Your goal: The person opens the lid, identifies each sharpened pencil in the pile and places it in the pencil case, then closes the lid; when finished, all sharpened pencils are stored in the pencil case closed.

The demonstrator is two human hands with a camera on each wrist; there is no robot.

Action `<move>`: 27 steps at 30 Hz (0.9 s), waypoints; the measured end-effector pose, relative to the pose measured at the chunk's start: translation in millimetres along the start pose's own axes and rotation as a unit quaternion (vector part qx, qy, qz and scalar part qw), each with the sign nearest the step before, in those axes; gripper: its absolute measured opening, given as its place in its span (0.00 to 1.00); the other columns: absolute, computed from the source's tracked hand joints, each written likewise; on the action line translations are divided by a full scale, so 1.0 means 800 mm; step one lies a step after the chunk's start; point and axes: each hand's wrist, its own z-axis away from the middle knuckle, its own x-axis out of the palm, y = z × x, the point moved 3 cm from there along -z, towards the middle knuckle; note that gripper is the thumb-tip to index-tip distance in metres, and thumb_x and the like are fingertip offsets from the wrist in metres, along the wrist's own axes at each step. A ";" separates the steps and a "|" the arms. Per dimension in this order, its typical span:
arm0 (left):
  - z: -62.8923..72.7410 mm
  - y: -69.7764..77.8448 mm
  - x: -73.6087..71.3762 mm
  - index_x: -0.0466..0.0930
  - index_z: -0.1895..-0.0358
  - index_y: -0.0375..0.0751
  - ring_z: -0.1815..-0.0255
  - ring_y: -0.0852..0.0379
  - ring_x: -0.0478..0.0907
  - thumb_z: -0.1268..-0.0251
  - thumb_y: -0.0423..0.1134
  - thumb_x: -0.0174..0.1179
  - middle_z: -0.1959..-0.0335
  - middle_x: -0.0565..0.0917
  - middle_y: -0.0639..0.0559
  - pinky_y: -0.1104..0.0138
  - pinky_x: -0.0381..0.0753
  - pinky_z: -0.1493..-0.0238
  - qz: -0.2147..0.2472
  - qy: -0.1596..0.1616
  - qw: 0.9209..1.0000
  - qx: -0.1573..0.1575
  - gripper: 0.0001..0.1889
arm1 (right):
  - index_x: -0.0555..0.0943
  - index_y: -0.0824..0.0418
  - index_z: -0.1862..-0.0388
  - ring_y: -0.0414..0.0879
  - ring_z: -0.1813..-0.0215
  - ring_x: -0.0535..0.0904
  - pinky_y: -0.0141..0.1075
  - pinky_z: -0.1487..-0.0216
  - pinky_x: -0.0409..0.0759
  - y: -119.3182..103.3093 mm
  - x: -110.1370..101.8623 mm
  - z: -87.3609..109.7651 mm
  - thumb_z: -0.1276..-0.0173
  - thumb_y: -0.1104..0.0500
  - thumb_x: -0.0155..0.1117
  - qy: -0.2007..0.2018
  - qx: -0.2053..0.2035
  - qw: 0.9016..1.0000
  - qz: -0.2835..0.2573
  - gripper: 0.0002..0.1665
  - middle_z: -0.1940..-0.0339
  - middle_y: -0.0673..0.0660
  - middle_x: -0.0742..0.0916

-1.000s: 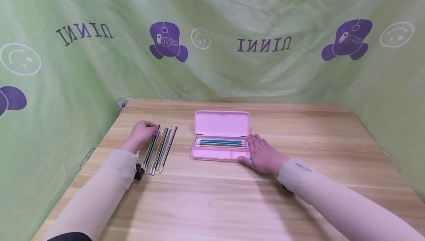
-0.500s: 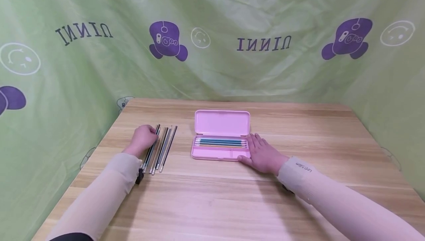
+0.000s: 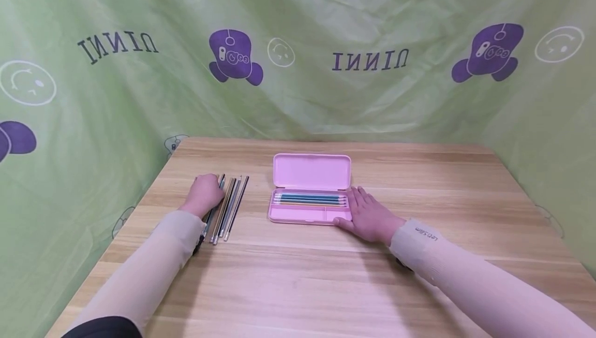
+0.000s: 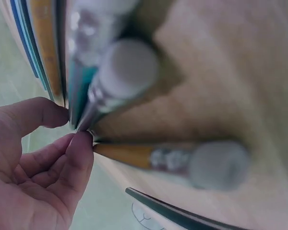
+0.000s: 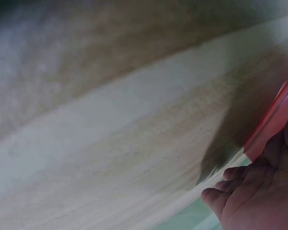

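Observation:
My left hand (image 3: 203,195) is at the far ends of a row of pencils (image 3: 231,208) on the left of the table. In the left wrist view, its thumb and curled fingers (image 4: 81,143) pinch a pencil (image 4: 90,112) near the end away from its white eraser. Another pencil, yellow-brown (image 4: 127,154), lies beside those fingertips. To the right of the row stands a pink pencil case (image 3: 298,215), lid up, with several teal pencils and a yellow one in its back compartment. My right hand (image 3: 371,219) rests with straight fingers against the case's right end.
The front compartments of the case, split by a small divider (image 3: 325,215), hold nothing visible. The wooden table (image 3: 298,276) reaches back to a green printed curtain (image 3: 298,105), which also hangs along both sides.
My left hand has shifted slightly right over the pencils, its fingers now lower and more hidden behind the back of the hand. The right hand and pencil case stay in place.

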 end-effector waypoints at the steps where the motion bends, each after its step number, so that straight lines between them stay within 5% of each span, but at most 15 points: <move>1: -0.001 0.000 0.000 0.71 0.78 0.38 0.77 0.49 0.73 0.39 0.27 0.56 0.80 0.74 0.46 0.60 0.78 0.73 -0.003 0.001 1.000 -0.001 0.10 | 0.45 0.79 0.20 0.71 0.18 0.45 0.58 0.20 0.48 0.000 0.000 0.000 0.19 0.33 0.44 0.000 0.000 1.000 0.000 0.56 0.19 0.77 0.52; 10: -0.001 -0.002 -0.003 0.69 0.80 0.36 0.80 0.53 0.67 0.42 0.27 0.57 0.82 0.68 0.49 0.61 0.73 0.76 0.048 0.002 0.999 -0.015 0.11 | 0.47 0.80 0.20 0.71 0.18 0.45 0.59 0.20 0.48 -0.001 0.002 0.001 0.19 0.33 0.45 0.001 -0.003 1.000 -0.007 0.56 0.19 0.78 0.54; 12: 0.000 -0.001 -0.007 0.76 0.71 0.27 0.76 0.52 0.72 0.39 0.28 0.57 0.76 0.76 0.43 0.61 0.77 0.72 0.087 0.005 0.996 -0.018 0.06 | 0.47 0.80 0.21 0.72 0.19 0.46 0.60 0.20 0.49 -0.002 0.002 0.001 0.19 0.32 0.45 0.002 -0.004 1.000 -0.008 0.56 0.19 0.78 0.54; 14: 0.000 0.001 -0.011 0.80 0.54 0.20 0.69 0.50 0.76 0.33 0.29 0.56 0.64 0.82 0.35 0.61 0.80 0.65 0.159 -0.001 0.987 -0.023 0.12 | 0.47 0.80 0.21 0.72 0.19 0.46 0.60 0.20 0.49 -0.001 0.002 0.001 0.20 0.32 0.45 0.004 -0.001 1.000 -0.008 0.57 0.19 0.78 0.54; 16: -0.002 0.004 -0.014 0.74 0.37 0.20 0.60 0.50 0.79 0.28 0.29 0.55 0.48 0.81 0.30 0.63 0.82 0.58 0.250 -0.010 0.968 -0.028 0.21 | 0.47 0.80 0.20 0.71 0.18 0.46 0.59 0.20 0.49 0.000 0.002 0.001 0.19 0.32 0.44 0.004 0.002 1.000 -0.005 0.56 0.19 0.78 0.54; 19: -0.006 0.008 -0.018 0.64 0.28 0.20 0.57 0.55 0.79 0.23 0.28 0.51 0.41 0.76 0.28 0.70 0.83 0.54 0.385 -0.035 0.921 -0.050 0.25 | 0.47 0.79 0.20 0.71 0.18 0.45 0.59 0.20 0.49 0.000 0.001 0.001 0.19 0.33 0.44 0.003 0.004 1.000 -0.005 0.56 0.19 0.77 0.54; 24: -0.008 0.018 -0.026 0.58 0.26 0.19 0.58 0.63 0.79 0.21 0.26 0.47 0.49 0.78 0.43 0.74 0.81 0.47 0.519 -0.058 0.852 -0.040 0.25 | 0.47 0.80 0.20 0.71 0.18 0.46 0.60 0.20 0.49 -0.002 0.000 0.001 0.19 0.33 0.45 0.005 0.000 1.000 -0.011 0.56 0.19 0.77 0.54; 27: -0.009 0.025 -0.030 0.64 0.31 0.20 0.59 0.63 0.80 0.20 0.24 0.47 0.57 0.79 0.51 0.73 0.82 0.48 0.588 -0.062 0.805 -0.037 0.20 | 0.47 0.80 0.20 0.71 0.18 0.46 0.59 0.20 0.50 -0.002 0.000 0.002 0.19 0.33 0.45 0.006 0.000 1.000 -0.011 0.56 0.19 0.77 0.54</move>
